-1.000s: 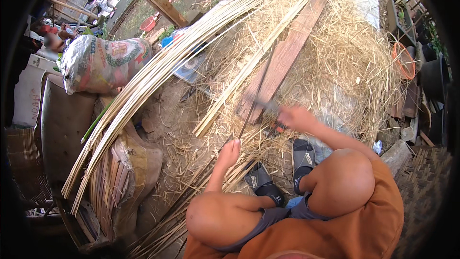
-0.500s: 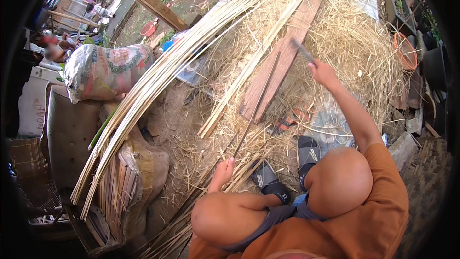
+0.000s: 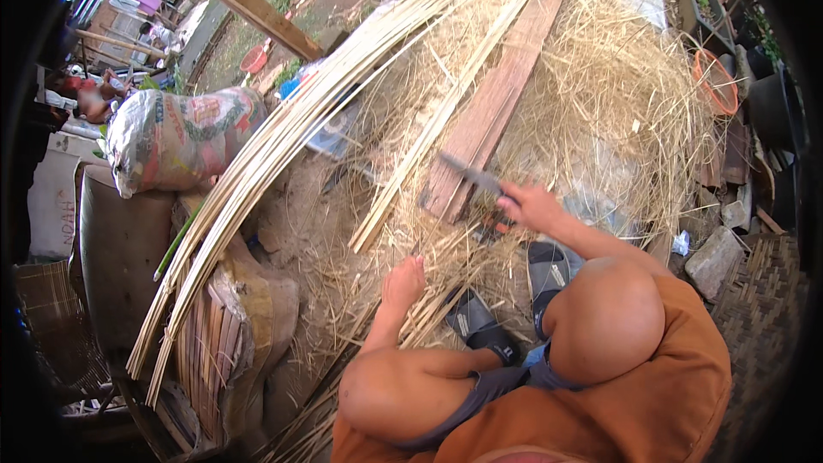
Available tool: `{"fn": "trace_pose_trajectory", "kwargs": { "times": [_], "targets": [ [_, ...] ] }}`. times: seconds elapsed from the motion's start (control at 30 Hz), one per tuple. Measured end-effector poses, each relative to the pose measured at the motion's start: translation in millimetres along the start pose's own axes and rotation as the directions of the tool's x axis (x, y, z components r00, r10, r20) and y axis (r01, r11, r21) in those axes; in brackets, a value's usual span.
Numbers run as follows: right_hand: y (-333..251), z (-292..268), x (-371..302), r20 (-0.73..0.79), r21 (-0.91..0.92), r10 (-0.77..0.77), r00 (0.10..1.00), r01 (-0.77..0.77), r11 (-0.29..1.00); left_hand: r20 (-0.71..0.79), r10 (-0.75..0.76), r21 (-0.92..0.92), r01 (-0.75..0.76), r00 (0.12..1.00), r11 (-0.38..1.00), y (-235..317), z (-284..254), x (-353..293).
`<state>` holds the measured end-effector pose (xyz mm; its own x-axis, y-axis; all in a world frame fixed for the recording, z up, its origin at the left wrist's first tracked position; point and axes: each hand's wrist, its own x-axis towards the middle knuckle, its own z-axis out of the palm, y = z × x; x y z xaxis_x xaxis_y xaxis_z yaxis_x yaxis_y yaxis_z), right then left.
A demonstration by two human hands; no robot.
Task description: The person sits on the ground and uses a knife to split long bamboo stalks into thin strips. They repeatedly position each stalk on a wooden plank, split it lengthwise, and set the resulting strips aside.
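Note:
My right hand (image 3: 530, 207) is wrapped round the handle of a knife (image 3: 471, 173), whose blade lies across the near end of a brown wooden plank (image 3: 506, 90). Below and left of that end, my left hand (image 3: 403, 281) is closed in a fist on a thin dark strip. Only a little of this strip shows above the fingers, and the rest is hard to make out against the plank and shavings. Left of the plank lie long pale split strips (image 3: 420, 153), and pale curled shavings (image 3: 617, 86) spread out on its right.
A large bundle of pale strips (image 3: 283, 129) rests over a wrapped stack at left, near a stuffed sack (image 3: 184, 137). My sandalled feet (image 3: 480, 321) stand close to the plank. An orange-rimmed basket (image 3: 716, 81) and a stone block (image 3: 716, 261) are on the right.
My right hand has swept the knife down and left, from beyond the plank's middle to its near end. My left hand has risen slightly, and the strip no longer shows clearly along the plank.

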<state>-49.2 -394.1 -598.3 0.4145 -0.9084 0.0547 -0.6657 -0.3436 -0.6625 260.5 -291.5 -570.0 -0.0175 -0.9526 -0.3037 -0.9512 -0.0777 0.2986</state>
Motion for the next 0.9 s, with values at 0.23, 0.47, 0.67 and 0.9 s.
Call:
{"fn": "trace_pose_trajectory", "kwargs": {
  "times": [0.23, 0.47, 0.67, 0.9],
  "targets": [
    [93.7, -60.9, 50.9, -0.2, -0.09, 0.328, 0.923, -0.351, 0.932, 0.001, -0.055, 0.056, 0.055, 0.998, 0.997, -16.0, -0.4, -28.2],
    [3.4, -20.8, 22.3, 0.1, -0.083, 0.078, 0.992, -0.07, 0.994, 0.131, -0.052, -0.306, 0.09, 0.99, 0.948, -44.1, 5.8, -24.9],
    [104.5, -66.6, 48.4, -0.192, -0.032, 0.489, 0.851, -0.504, 0.863, 0.343, -0.068, -0.545, 0.257, 0.937, 0.798, -65.8, 5.5, -45.5],
    [75.2, -57.0, 21.4, -0.242, 0.039, 0.32, 0.916, -0.32, 0.947, 0.511, -0.126, -0.647, 0.477, 0.851, 0.595, -81.6, -15.0, -91.6]
  ]
}}
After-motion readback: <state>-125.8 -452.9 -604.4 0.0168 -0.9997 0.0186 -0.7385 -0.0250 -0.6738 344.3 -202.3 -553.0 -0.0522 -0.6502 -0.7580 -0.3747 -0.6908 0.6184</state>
